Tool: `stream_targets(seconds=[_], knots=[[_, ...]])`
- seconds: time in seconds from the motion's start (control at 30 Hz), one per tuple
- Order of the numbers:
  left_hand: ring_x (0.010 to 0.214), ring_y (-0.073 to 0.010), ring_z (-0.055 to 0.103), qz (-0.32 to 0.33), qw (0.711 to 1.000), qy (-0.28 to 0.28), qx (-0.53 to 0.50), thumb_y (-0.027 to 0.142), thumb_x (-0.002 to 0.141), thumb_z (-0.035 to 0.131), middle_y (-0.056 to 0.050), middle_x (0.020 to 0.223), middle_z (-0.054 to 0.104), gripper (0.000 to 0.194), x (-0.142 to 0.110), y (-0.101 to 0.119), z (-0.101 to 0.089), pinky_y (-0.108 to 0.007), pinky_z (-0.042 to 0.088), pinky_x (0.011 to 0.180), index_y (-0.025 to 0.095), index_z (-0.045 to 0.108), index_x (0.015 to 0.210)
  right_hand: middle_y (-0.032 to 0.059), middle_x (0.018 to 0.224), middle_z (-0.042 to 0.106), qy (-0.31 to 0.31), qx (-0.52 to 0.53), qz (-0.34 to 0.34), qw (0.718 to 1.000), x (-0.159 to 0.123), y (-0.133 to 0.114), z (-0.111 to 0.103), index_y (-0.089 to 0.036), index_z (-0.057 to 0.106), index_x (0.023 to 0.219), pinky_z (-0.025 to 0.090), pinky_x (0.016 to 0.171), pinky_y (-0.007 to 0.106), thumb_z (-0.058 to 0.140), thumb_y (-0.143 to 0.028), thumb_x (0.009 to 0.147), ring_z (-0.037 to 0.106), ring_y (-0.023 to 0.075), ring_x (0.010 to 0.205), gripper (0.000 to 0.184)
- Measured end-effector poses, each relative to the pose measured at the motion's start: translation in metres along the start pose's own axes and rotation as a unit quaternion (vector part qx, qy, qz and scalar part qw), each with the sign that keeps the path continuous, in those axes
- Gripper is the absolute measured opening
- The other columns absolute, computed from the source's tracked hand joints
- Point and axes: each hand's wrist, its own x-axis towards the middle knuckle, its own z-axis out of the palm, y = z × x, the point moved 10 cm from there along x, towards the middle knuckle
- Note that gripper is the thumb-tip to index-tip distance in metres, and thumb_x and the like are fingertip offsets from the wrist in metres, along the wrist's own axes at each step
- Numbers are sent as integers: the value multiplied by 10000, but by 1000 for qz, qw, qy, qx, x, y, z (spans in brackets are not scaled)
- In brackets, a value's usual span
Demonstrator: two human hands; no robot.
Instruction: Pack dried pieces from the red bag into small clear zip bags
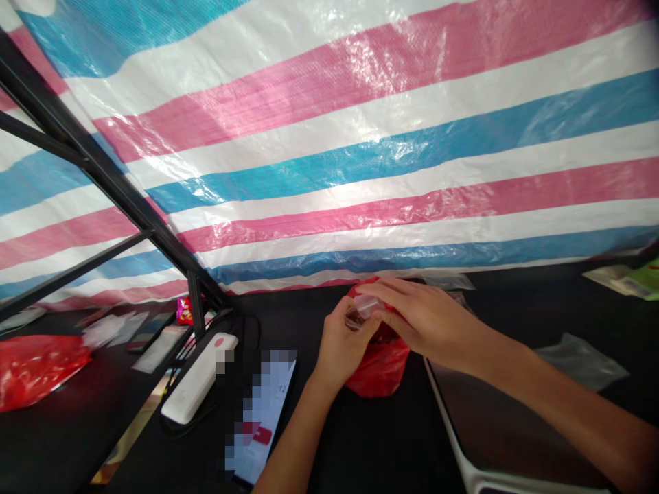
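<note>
A small clear plastic bag [364, 306] is pinched between my two hands, with something dark inside that I cannot make out. My left hand [342, 343] is closed around its lower left side. From the right, my right hand [430, 315] reaches over, its thumb and fingers closed on the upper edge of the same bag. Directly beneath both hands lies a red plastic bag [378, 370] on the black table [381, 446], partly covered by them.
A phone [270, 418] with a lit screen and a white power strip [200, 377] lie to the left. At right are a dark flat panel with a pale rim [456, 439] and a clear bag [584, 362]. A black metal frame [123, 192] and striped sheeting [360, 165] stand behind.
</note>
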Motion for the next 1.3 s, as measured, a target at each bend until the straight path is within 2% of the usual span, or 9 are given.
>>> stream_targets(seconds=[0.1,0.2,0.33,0.47,0.7,0.8,0.97,1.1,1.3], knots=[[684,-131,593,-4,997,74,14,471,911,712,24,759,641,303,3,2,-18,-237,458,656,202,582,856,113,1469,617,32,-12,34,999,-1,10,-7,-256,520,1507,529,1057,435,418,-182,1050,642,268,1263,473],[650,-126,554,-15,985,159,56,471,932,676,41,702,574,324,3,0,-43,-239,433,640,211,530,807,119,1422,654,-14,-48,43,998,-3,16,8,-222,584,1434,500,1083,455,446,-76,971,632,286,1272,505],[609,-126,503,-53,983,151,90,463,927,656,56,643,509,338,7,-12,-50,-246,390,610,219,501,754,124,1272,733,-111,-59,28,992,-10,16,44,-198,687,1247,494,1045,442,511,-58,916,661,294,1213,400],[612,-137,512,-85,979,160,93,471,917,654,50,644,527,332,7,-24,-52,-255,388,625,228,505,747,153,1190,755,-168,-121,64,976,-14,23,64,-179,685,1248,518,935,414,577,-59,881,717,314,1108,400],[667,-200,613,-87,951,239,176,510,996,544,4,713,618,315,-3,-7,-73,-295,433,684,258,488,815,143,1176,757,-232,-173,83,953,-20,31,70,-215,710,1226,505,688,325,580,-13,857,780,281,898,440],[709,-250,652,-129,937,203,253,527,953,615,-37,755,670,305,-5,-14,-72,-319,428,698,261,532,829,147,1198,764,-222,-170,81,957,-20,32,72,-212,689,1269,525,698,344,600,-45,876,786,304,927,436],[692,-257,650,-158,950,25,269,469,883,714,-44,711,668,289,-5,-50,-36,-301,387,662,257,549,776,159,1151,796,-223,-155,94,958,-23,34,77,-187,675,1286,543,736,364,621,-120,922,787,333,982,374],[686,-204,625,-142,973,-9,181,387,887,717,-9,714,651,246,-5,-57,-19,-267,392,639,242,550,778,149,1110,806,-226,-128,99,961,-24,32,77,-180,710,1196,541,745,366,619,-131,929,787,329,990,286],[568,-113,465,-212,977,-18,20,400,871,729,63,633,513,287,-7,-59,-7,-226,338,565,219,528,775,138,1221,762,-231,-127,82,961,-22,24,79,-189,708,1193,554,759,380,663,-170,914,782,318,977,283]])
